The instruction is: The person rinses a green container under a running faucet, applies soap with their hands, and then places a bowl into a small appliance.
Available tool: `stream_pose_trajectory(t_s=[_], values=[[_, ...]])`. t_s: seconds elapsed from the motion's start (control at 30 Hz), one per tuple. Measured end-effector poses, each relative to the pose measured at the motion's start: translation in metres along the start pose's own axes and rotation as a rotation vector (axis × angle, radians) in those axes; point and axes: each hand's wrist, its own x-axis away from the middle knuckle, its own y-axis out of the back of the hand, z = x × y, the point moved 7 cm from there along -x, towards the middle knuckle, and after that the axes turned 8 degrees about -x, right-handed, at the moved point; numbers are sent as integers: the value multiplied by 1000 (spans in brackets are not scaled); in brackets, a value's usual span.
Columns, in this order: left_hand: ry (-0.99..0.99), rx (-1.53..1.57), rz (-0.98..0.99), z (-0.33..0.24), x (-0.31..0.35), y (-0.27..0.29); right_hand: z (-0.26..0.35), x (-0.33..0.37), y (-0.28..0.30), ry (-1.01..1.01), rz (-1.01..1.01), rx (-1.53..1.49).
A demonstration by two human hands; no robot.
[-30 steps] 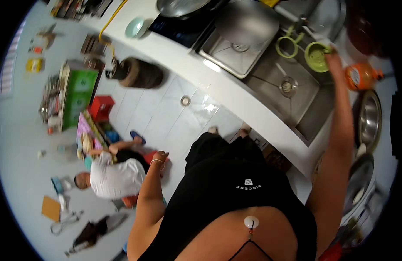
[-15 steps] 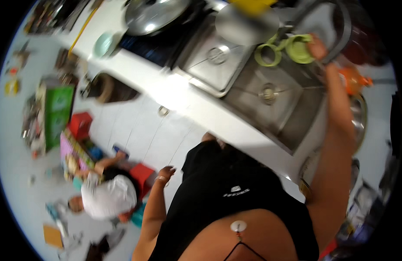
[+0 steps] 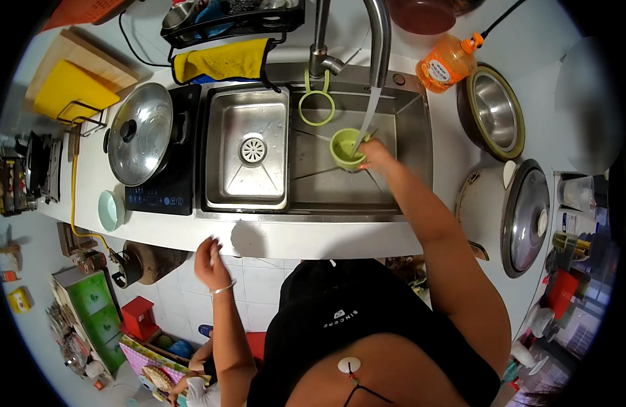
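R hand (image 3: 376, 155) clasps green cup (image 3: 341, 149) at its 3 o'clock rim; cup's in R basin (image 3: 326, 193) under running water (image 3: 372, 108). L hand (image 3: 212, 266) empty, half-curled, at cup's 8 o'clock. Prob. rinse step; next move likely calls for firm hold + turning cup under stream.

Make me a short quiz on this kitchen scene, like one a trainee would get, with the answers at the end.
1. Multiple choice: which of the person's hands holds the small green container? A) left B) right C) both
2. True or false: water from the faucet runs into that container.
3. Fill in the blank: the pump bottle to the right of the faucet is ____ in colour.

Key: 1 B, the right hand; 2 true; 3 orange.
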Motion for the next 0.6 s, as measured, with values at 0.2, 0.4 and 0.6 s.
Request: stream_pose_trajectory(t_s=[0.2, 0.4, 0.6], values=[[-118, 57, 682, -73, -14, -192, -59, -20, -17, -229, 18, -161], [404, 93, 959, -34, 23, -335, -60, -9, 7, -129, -61, -103], [967, 286, 963, -36, 48, -364, -44, 3, 25, 36, -79, 160]])
